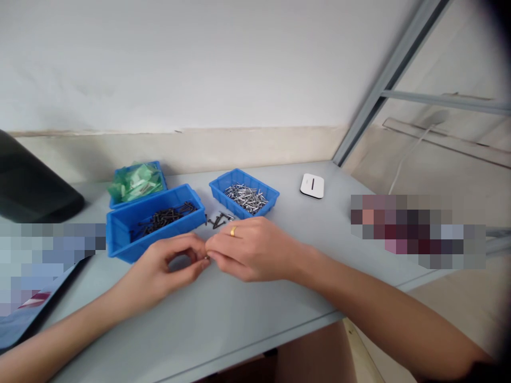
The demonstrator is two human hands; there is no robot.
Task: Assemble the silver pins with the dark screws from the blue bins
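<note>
Over the desk, my left hand (171,263) has its thumb and fingertips pinched together, meeting the fingertips of my right hand (253,250). A tiny object shows at the point where they meet, too small and covered to name. My right hand, with a gold ring, is also closed in a pinch. Just behind the hands lie a few loose dark screws (217,221). A blue bin (123,247) with many black screws (163,219) stands behind my left hand. Another blue bin (275,198), holding silver rivet-like pins (246,198), stands behind my right hand.
At the back left is a blue bin (158,166) with a green plastic bag (138,182). A small white device (312,186) sits toward the back right of the grey desk (255,324). A dark object (32,186) and a pixelated screen-like area (35,282) occupy the left side.
</note>
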